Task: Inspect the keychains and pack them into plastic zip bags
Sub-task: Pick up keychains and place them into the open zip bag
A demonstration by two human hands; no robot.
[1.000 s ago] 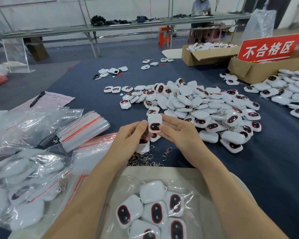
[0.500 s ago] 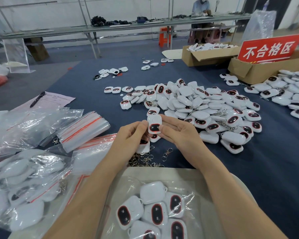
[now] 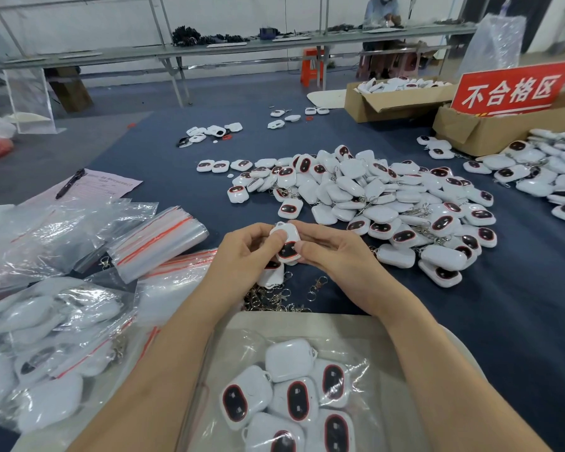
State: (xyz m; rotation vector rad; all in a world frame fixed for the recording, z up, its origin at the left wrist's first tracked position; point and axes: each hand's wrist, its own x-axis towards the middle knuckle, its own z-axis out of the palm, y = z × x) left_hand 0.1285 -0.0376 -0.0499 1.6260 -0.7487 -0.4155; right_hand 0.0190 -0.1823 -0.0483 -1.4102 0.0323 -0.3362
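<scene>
Gripping one white keychain (image 3: 287,244) between them, left hand (image 3: 245,252) and right hand (image 3: 336,252) tilt its dark face upward for checking, directly above the open bag (image 3: 366,360).

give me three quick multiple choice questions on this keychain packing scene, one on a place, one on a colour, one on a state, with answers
1. Where does the pen lie?
A. on a paper sheet, far left
B. inside a cardboard box
C. on the keychain pile

2. What colour is the sign on the right?
A. blue
B. red with white characters
C. yellow

3. How is the keychain at the centre held?
A. lying untouched on the table
B. sealed in a bag
C. pinched between the left hand and right hand

Answers: 1 A, the pen rests on the pink sheet; 2 B, its board is red; 3 C, fingers of both hands grip it.
</scene>
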